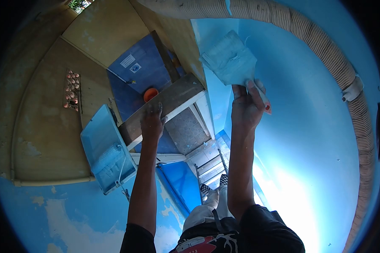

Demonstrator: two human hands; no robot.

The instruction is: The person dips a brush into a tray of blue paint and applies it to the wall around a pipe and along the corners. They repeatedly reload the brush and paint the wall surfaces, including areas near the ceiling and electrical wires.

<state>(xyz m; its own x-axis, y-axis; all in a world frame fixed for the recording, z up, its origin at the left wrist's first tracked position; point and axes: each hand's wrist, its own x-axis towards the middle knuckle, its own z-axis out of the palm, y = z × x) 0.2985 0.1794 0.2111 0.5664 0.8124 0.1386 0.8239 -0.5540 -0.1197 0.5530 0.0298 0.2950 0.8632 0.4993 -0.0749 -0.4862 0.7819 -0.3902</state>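
Observation:
My right hand (250, 103) is raised at the wall corner, closed around a paintbrush (267, 106) whose pale handle ends in a reddish tip with a hole. Just above those fingers is a square, light-blue, paint-coated piece (230, 59) with a rough, creased surface; it overlaps the brush head in this view. My left hand (153, 120) lies on a brown wooden beam (177, 95), fingers stretched across its top and thumb by the edge. Left of that hand, a blue paint tray (95, 137) hangs tilted, with a paint-covered roller (107, 156) in it.
A ribbed beige hose (325, 44) curves along the blue wall (295, 109). Below my feet stands a ladder (211, 170). An orange bucket (150, 94) is beyond the beam, near a dark-blue panel (141, 55). The lower left wall (67, 215) has patchy paint.

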